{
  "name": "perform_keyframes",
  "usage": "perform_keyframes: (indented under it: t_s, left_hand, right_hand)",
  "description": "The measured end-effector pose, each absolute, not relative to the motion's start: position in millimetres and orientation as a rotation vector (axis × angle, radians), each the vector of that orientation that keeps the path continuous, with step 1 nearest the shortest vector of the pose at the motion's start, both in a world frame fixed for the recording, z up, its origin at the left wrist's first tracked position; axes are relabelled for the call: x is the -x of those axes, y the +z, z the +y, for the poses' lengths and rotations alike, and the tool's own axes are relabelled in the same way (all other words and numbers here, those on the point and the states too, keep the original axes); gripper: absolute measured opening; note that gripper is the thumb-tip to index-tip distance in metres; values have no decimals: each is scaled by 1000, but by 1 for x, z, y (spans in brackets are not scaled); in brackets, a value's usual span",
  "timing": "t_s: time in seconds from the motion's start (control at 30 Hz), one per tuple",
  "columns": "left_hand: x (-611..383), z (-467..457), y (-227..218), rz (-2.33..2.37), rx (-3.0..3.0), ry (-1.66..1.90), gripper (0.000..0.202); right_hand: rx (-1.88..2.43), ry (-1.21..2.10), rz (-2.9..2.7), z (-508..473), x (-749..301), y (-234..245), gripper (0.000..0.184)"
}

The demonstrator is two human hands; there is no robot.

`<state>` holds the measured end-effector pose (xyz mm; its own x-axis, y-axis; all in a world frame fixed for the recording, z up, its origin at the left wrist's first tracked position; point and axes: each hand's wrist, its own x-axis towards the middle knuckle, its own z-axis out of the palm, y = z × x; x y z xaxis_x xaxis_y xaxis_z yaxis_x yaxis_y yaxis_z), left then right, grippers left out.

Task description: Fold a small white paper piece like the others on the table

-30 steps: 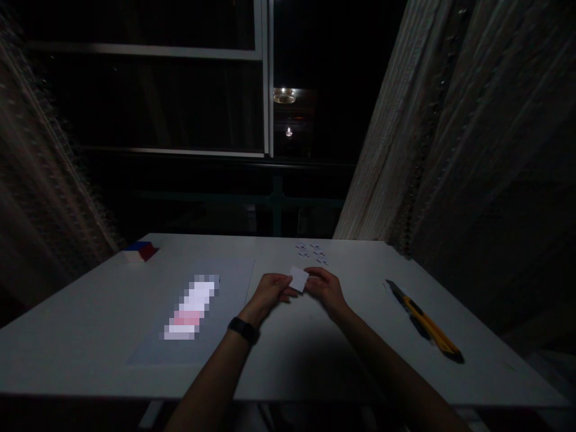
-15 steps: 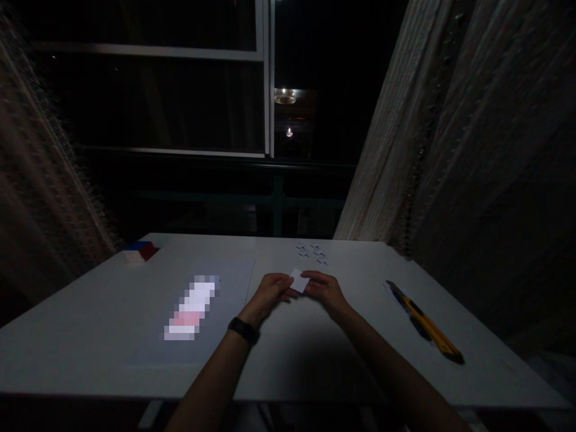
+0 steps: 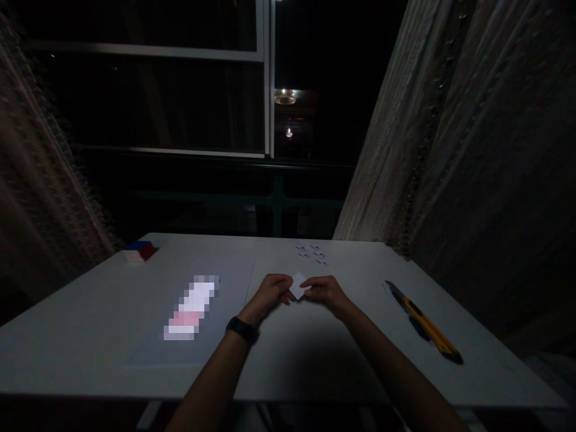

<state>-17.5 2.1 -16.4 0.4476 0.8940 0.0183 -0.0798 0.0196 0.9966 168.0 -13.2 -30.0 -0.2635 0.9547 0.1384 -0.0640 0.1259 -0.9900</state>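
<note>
A small white piece of paper (image 3: 297, 284) is pinched between both my hands just above the white table (image 3: 315, 354), near its middle. My left hand (image 3: 269, 293), with a dark watch on the wrist, grips the paper's left side with curled fingers. My right hand (image 3: 327, 292) pinches its right side. Several tiny folded paper pieces (image 3: 312, 253) lie on the table just beyond my hands.
A yellow and black utility knife (image 3: 427, 324) lies at the right of the table. A grey cutting mat (image 3: 198, 312) lies at the left with a blurred-out patch on it. A red, white and blue block (image 3: 138, 249) sits at the far left corner. Curtains hang on both sides of a dark window.
The paper piece has turned and now looks smaller between my fingertips. Both hands have drawn a little closer together and lower.
</note>
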Motion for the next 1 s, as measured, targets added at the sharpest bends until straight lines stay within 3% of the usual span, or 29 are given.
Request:
perform_keyframes:
  t_s: [0.33, 0.83, 1.0]
  left_hand:
    - [15, 3, -18, 837, -1320, 898, 29]
    - [13, 2, -15, 925, -1284, 994, 32]
    - [13, 2, -16, 949, -1292, 1031, 28]
  right_hand:
    - [909, 1350, -1449, -11, -170, -33, 46]
    - [920, 1297, -1355, -11, -162, -37, 34]
    - [979, 1141, -1426, -7, -161, -39, 26]
